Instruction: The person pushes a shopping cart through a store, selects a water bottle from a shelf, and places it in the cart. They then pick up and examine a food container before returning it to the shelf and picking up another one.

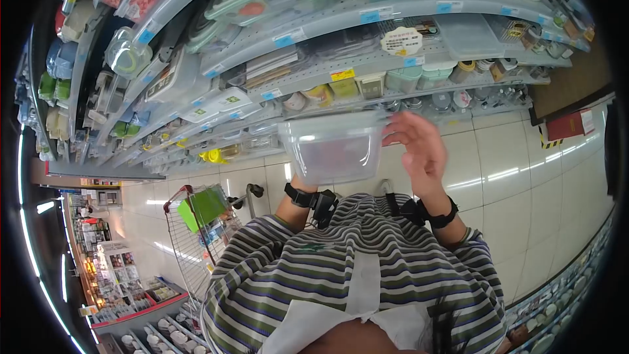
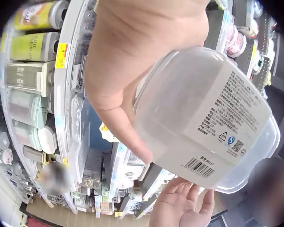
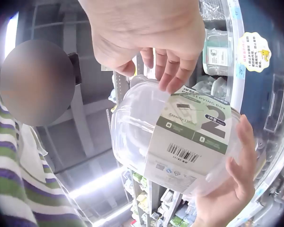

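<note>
A clear plastic food storage box point(image 1: 331, 154) is held up in front of the chest. My left hand point(image 2: 128, 71) grips it, thumb along one side; in the head view the box hides most of that hand. A green and white paper sleeve point(image 3: 182, 146) wraps the box, printed "PRESERVING BOX" with a large 2 and a barcode. My right hand point(image 1: 422, 154) is at the box's right end, fingers loosely bent. In the right wrist view its fingertips point(image 3: 165, 85) are right at the box's edge, with the thumb apart from them.
Store shelves point(image 1: 295, 36) stacked with plastic containers and jars curve across the front and left. A shopping cart point(image 1: 196, 229) with a green item point(image 1: 201, 208) stands to the left. Tiled floor point(image 1: 504, 183) stretches to the right, where a red box point(image 1: 569, 126) stands.
</note>
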Demonstrator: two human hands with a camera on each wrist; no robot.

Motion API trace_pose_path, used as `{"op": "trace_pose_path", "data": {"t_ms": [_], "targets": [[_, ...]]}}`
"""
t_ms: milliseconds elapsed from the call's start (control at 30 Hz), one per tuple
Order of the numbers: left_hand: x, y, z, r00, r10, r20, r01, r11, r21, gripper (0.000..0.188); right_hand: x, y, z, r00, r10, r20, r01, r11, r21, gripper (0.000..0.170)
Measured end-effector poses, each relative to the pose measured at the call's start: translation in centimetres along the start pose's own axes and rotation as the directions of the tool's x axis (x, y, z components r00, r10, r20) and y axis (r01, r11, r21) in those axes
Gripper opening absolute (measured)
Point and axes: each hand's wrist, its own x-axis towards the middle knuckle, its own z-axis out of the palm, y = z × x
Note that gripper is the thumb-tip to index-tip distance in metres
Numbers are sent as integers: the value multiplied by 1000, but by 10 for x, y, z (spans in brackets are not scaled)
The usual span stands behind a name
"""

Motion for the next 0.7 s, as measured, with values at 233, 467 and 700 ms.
{"op": "trace_pose_path", "data": {"t_ms": [233,467,700], "targets": [[-29,-29,5,988,30,-149,-11,991,131,54,1,-9,-21,999,33,17,-27,957,-289,36],[-43,-59,12,962,135,-237,-61,954,294,52,-21,-14,-32,994,37,102,9,908,-420,36],[-107,-111,0,956,45,-289,-4,990,141,49,-71,-19,-39,956,208,206,-120,920,-373,29]]}}
